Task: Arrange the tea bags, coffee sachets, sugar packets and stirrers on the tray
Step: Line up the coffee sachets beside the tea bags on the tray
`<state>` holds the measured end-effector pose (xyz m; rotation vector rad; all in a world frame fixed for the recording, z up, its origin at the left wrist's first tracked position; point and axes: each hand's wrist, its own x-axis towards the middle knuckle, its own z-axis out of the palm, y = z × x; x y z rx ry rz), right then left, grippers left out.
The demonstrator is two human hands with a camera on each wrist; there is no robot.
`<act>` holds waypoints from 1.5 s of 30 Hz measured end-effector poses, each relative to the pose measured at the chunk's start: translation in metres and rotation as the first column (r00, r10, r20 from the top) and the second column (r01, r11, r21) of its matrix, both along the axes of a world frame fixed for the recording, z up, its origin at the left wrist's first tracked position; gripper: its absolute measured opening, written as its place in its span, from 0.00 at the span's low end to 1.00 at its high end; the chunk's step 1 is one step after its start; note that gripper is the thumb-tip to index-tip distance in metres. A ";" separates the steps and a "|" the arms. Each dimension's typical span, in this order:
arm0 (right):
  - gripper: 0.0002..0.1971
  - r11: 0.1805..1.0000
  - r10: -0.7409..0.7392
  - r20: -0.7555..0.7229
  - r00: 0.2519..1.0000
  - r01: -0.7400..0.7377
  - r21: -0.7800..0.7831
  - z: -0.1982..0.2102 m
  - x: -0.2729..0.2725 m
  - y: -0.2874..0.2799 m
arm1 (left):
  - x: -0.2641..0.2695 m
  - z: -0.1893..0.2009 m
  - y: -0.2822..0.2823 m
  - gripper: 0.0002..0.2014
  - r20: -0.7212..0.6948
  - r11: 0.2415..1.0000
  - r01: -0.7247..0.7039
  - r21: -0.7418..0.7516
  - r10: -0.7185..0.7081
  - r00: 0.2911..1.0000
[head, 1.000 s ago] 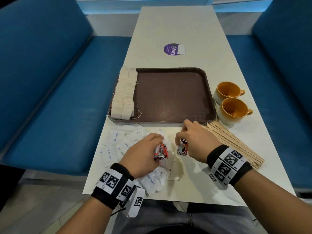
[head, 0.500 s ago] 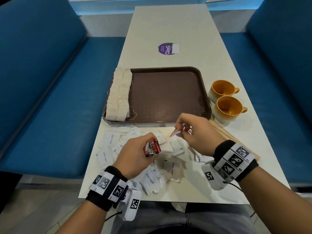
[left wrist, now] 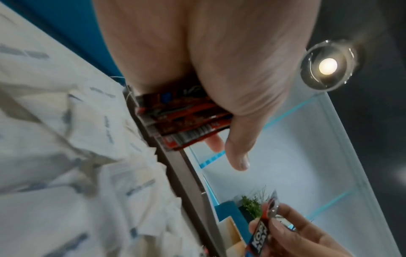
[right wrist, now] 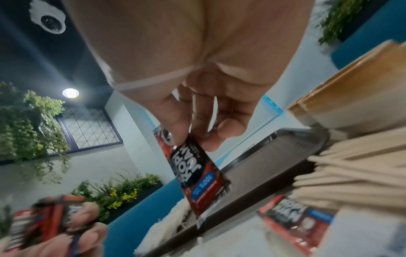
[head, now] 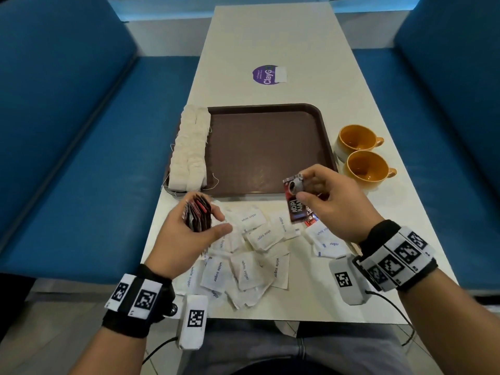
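Note:
My left hand (head: 200, 226) grips a stack of red-and-black coffee sachets (head: 198, 215) (left wrist: 184, 121) above the sugar packets. My right hand (head: 311, 196) pinches a single coffee sachet (head: 296, 203) (right wrist: 197, 175) upright over the tray's near edge. One more coffee sachet (right wrist: 296, 224) lies on the table under the right hand. The brown tray (head: 270, 147) holds two rows of white tea bags (head: 190, 151) along its left side. White sugar packets (head: 251, 255) lie scattered on the table between my hands. Wooden stirrers (right wrist: 351, 167) lie to the right, hidden in the head view by my right arm.
Two orange cups (head: 362, 155) stand right of the tray. A purple sticker (head: 266, 74) marks the table's far half. Blue bench seats (head: 81, 171) flank the white table (head: 270, 36) on both sides.
My right hand lifted a single coffee sachet from the table and turned it upright over the tray's near edge. My left hand turned palm-up and moved left with its stack.

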<state>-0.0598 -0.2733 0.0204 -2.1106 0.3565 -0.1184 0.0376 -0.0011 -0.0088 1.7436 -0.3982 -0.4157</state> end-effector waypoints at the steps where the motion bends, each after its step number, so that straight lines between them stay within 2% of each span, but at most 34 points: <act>1: 0.09 0.998 0.038 0.003 0.999 -0.038 0.041 0.002 0.002 0.004 | 0.001 0.003 -0.004 0.19 -0.042 0.999 -0.012 -0.049 0.010 0.999; 5: 0.04 0.968 0.193 0.064 0.979 -0.201 0.148 0.011 0.014 0.027 | -0.001 0.013 -0.030 0.22 -0.115 0.988 0.095 -0.119 -0.109 0.987; 7: 0.03 0.964 0.204 0.114 0.972 -0.220 0.151 0.010 0.018 0.034 | -0.003 0.013 -0.043 0.24 -0.148 0.981 0.154 -0.117 -0.171 0.974; 10: 0.04 0.961 0.179 0.147 0.973 -0.205 0.187 0.006 0.021 0.033 | -0.006 0.013 -0.058 0.24 -0.179 0.981 0.171 -0.093 -0.185 0.966; 13: 0.05 0.950 0.182 0.126 0.975 -0.208 0.234 0.006 0.019 0.026 | -0.008 0.012 -0.066 0.14 -0.158 0.987 0.156 -0.037 -0.160 0.974; 16: 0.09 0.940 0.148 0.105 0.983 -0.173 0.295 0.006 0.014 0.019 | -0.010 0.013 -0.069 0.05 -0.077 0.991 0.120 0.066 -0.115 0.990; 17: 0.09 0.960 0.098 0.094 0.991 -0.119 0.255 0.004 0.013 0.014 | -0.009 0.014 -0.068 0.03 -0.063 0.991 0.100 0.086 -0.095 0.993; 19: 0.08 0.999 -0.029 0.055 0.998 0.028 0.026 -0.001 0.008 0.003 | -0.006 0.015 -0.058 0.05 -0.021 0.985 0.071 0.159 -0.069 0.997; 21: 0.07 0.967 -0.110 -0.038 0.993 0.098 -0.237 -0.008 0.001 -0.009 | 0.001 0.015 -0.041 0.05 0.021 0.960 0.062 0.274 -0.071 0.997; 22: 0.07 0.939 -0.124 -0.121 0.985 0.077 -0.335 -0.014 -0.003 -0.013 | 0.004 0.014 -0.031 0.08 0.019 0.947 0.065 0.316 -0.075 0.997; 24: 0.11 0.871 -0.109 -0.303 0.947 -0.056 -0.488 -0.026 -0.009 -0.016 | 0.005 0.012 -0.009 0.13 0.008 0.924 0.085 0.372 -0.095 0.995; 27: 0.18 0.765 -0.047 -0.384 0.922 -0.214 -0.608 -0.039 -0.017 -0.007 | 0.000 0.012 0.021 0.15 0.076 0.874 0.079 0.479 -0.130 0.989; 31: 0.20 0.716 0.014 -0.379 0.925 -0.274 -0.642 -0.039 -0.020 0.012 | -0.007 0.010 0.054 0.14 0.113 0.835 0.040 0.549 -0.121 0.986; 35: 0.20 0.747 0.030 -0.395 0.918 -0.283 -0.602 -0.034 -0.015 0.021 | -0.012 0.006 0.076 0.12 0.114 0.720 0.021 0.694 -0.138 0.984; 40: 0.30 0.767 -0.030 -0.469 0.883 -0.281 -0.577 -0.032 0.002 0.026 | -0.021 -0.003 0.079 0.14 0.013 0.651 0.144 0.745 -0.231 0.973; 42: 0.32 0.800 -0.036 -0.466 0.884 -0.253 -0.543 -0.034 0.007 0.028 | -0.023 -0.008 0.074 0.16 -0.018 0.608 0.188 0.771 -0.274 0.962; 45: 0.34 0.891 -0.011 -0.448 0.894 -0.195 -0.410 -0.033 0.012 0.029 | -0.022 -0.012 0.065 0.17 -0.018 0.574 0.189 0.796 -0.290 0.957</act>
